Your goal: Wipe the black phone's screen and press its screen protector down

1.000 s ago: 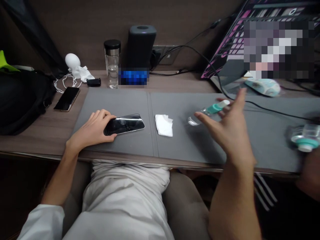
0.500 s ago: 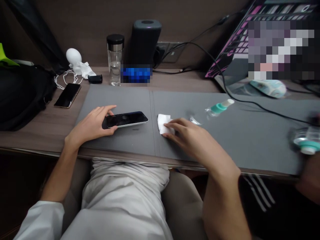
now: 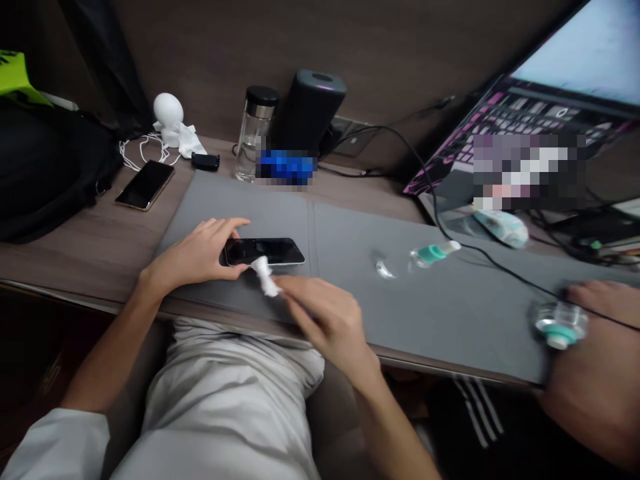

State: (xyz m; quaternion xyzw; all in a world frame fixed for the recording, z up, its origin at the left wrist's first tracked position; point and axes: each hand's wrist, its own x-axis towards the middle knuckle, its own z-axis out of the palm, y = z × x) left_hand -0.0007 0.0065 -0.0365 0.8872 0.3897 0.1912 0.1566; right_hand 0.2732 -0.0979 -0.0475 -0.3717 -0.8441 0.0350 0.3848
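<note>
A black-screened smartphone [image 3: 283, 251] with a pale edge is over the grey desk mat [image 3: 230, 200]. My left hand [image 3: 195, 257] grips its left end between thumb and fingers. In my right hand [image 3: 327, 313], pinched between the fingertips, is a crumpled white tissue [image 3: 266, 279]. The tissue is at the near edge of the phone; whether it touches the phone I cannot tell. To the right on the mat lie a small clear plastic piece [image 3: 385, 269] and a little clear bottle with a teal collar and white cap [image 3: 434, 253].
Another person's arm [image 3: 595, 373] reaches in at the right beside a second clear teal-topped bottle [image 3: 557, 327]. A laptop [image 3: 530, 107], mouse [image 3: 503, 229] and black cable stand behind. A water bottle [image 3: 247, 150], black speaker-like box [image 3: 307, 110] and second phone [image 3: 145, 185] line the back left.
My right hand has lifted the tissue off the mat and carried it left to the phone's near side. My left hand keeps its grip on the phone. The view has shifted and tilted.
</note>
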